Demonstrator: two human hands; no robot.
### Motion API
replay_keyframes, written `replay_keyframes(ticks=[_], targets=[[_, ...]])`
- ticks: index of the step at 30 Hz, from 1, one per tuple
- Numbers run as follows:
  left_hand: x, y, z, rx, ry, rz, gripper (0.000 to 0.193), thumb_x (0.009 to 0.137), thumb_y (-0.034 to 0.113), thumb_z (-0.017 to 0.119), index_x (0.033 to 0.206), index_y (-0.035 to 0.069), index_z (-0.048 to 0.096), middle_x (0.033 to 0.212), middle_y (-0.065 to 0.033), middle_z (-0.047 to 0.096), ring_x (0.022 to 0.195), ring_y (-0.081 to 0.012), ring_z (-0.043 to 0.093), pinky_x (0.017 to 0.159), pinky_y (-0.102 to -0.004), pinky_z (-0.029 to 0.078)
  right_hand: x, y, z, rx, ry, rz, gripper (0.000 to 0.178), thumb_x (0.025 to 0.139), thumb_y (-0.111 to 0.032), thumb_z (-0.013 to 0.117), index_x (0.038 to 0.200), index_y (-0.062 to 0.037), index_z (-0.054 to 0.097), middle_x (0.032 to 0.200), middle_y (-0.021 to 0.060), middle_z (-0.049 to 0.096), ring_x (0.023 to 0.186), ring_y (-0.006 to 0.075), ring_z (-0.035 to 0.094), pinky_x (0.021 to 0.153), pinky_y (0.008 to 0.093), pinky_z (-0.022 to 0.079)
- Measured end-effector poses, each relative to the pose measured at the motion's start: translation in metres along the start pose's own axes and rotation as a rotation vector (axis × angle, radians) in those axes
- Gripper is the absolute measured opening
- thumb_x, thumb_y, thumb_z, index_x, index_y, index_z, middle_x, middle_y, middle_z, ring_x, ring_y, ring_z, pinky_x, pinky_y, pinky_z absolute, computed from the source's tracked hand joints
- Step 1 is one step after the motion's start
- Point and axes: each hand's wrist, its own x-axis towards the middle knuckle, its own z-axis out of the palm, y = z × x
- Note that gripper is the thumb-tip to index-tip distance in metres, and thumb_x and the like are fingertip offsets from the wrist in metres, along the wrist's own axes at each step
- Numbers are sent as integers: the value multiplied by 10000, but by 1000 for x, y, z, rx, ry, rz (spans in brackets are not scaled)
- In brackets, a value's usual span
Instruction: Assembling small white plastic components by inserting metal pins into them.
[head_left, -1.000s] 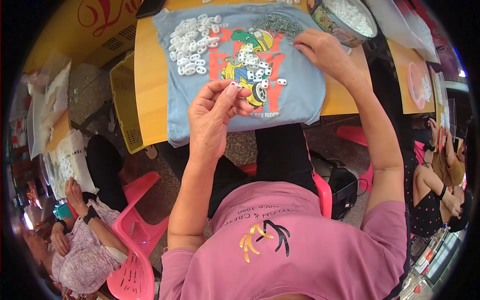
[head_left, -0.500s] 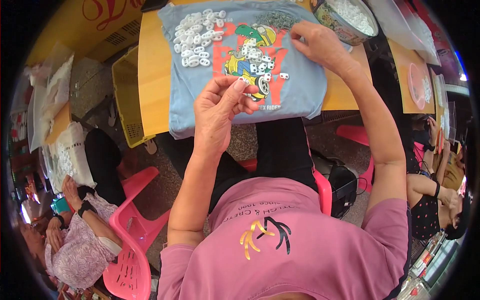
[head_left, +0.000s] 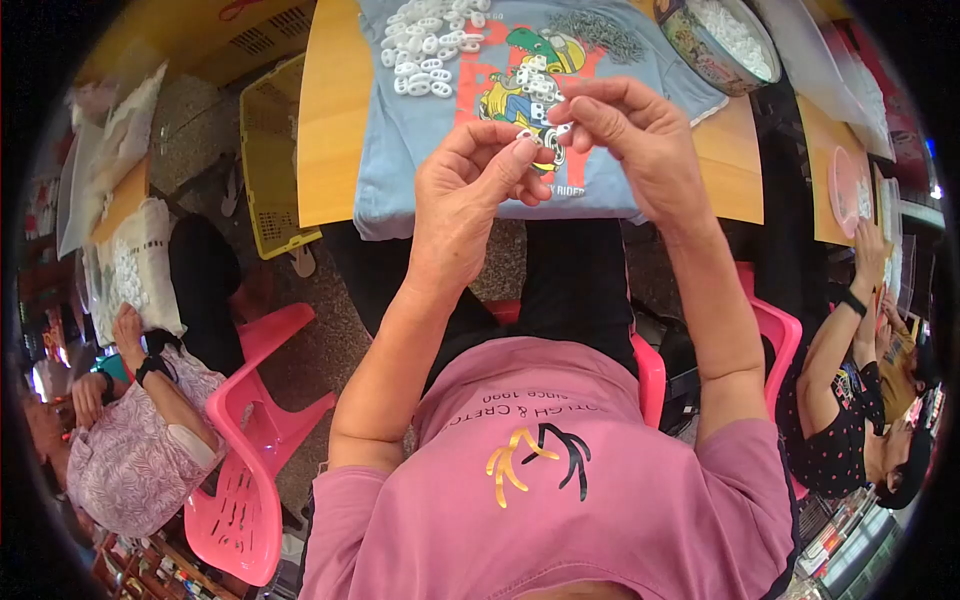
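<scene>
My left hand (head_left: 465,190) pinches a small white plastic piece (head_left: 526,137) between thumb and fingertips above the near part of a blue printed T-shirt (head_left: 400,150). Close beside it, my right hand (head_left: 635,130) has its thumb and fingers pinched together; whatever they hold is too small to make out. Just beyond the hands, several small white pieces with dark holes (head_left: 538,82) lie on the shirt's print. A heap of white oval two-holed pieces (head_left: 425,45) spreads at the far left of the shirt. Small grey metal-looking bits (head_left: 600,35) are piled at the far right.
The shirt covers a yellowish wooden table (head_left: 330,140). A round patterned tin (head_left: 715,60) of white pieces stands at the far right. A yellow crate (head_left: 275,190) is left of the table. Pink chairs (head_left: 245,480) and seated people are on both sides.
My right hand has come from the grey pile to beside my left hand, its fingers pinched. The view has shifted, and the person on the right has moved an arm.
</scene>
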Motion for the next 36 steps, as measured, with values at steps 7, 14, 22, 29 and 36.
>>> replay_keyframes(ticks=[7, 14, 22, 29, 36], targets=[[-8, 1, 2, 24, -8, 65, 192, 904, 122, 677, 1010, -14, 593, 841, -49, 634, 685, -113, 611, 638, -241, 496, -15, 12, 25, 123, 42, 75, 167, 939, -184, 633, 995, -27, 647, 863, 9, 643, 699, 58, 554, 662, 204, 476], [-13, 2, 5, 0, -28, 129, 169, 911, 107, 665, 999, -15, 589, 837, -58, 652, 705, -103, 605, 640, -235, 494, -20, 9, 38, 280, 36, 110, 212, 959, -212, 605, 1028, -13, 616, 801, 28, 614, 667, 95, 561, 608, 272, 501], [-18, 6, 8, 8, -31, 168, 153, 921, 95, 646, 994, -20, 577, 836, -65, 658, 711, -97, 603, 634, -222, 489, -22, 9, 38, 321, 23, 94, 193, 974, -215, 577, 1005, -26, 599, 921, 54, 627, 674, 114, 569, 609, 291, 510], [-20, 4, 6, 21, -36, 195, 154, 922, 100, 647, 991, -19, 576, 830, -61, 655, 712, -93, 605, 635, -223, 493, -24, 8, 41, 254, 10, 59, 183, 977, -207, 572, 1000, -27, 593, 927, 49, 619, 664, 109, 564, 605, 287, 511], [-20, 3, 6, 41, -23, 181, 146, 920, 95, 646, 985, -18, 579, 828, -52, 650, 719, -89, 608, 645, -224, 498, -24, 7, 40, 233, 15, 71, 208, 967, -204, 591, 1016, -2, 593, 836, 42, 615, 654, 111, 572, 596, 278, 511]])
